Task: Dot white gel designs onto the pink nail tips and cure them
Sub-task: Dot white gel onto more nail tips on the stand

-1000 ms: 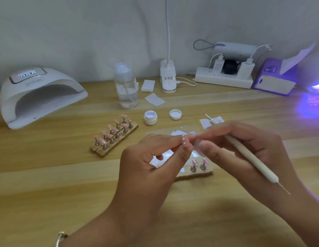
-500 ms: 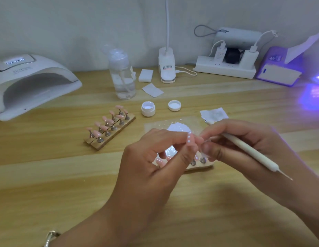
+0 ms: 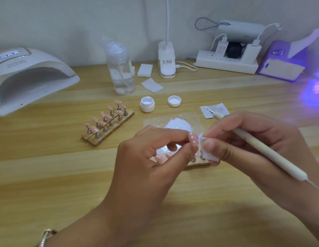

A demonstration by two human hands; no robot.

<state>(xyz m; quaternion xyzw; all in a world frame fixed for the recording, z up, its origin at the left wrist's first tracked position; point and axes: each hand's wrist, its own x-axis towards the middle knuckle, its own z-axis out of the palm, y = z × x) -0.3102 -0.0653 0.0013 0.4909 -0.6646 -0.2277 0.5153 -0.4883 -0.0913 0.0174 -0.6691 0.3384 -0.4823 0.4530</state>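
- Left hand (image 3: 151,157) pinches a pink tip (image 3: 193,139), dotted white, above the table (image 3: 48,175).
- Right hand (image 3: 253,145) grips a pen (image 3: 267,152) and pinches a white wipe (image 3: 209,155) just beside the tip.
- Open gel jar (image 3: 147,103) stands behind them.

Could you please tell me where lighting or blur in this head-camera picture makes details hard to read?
Head view: a violet glow spills over the table at the right edge and tints the purple box; head view again, the cap of the clear bottle is smeared soft, the gel palette glares white, yet the dotted nail tip reads clearly.
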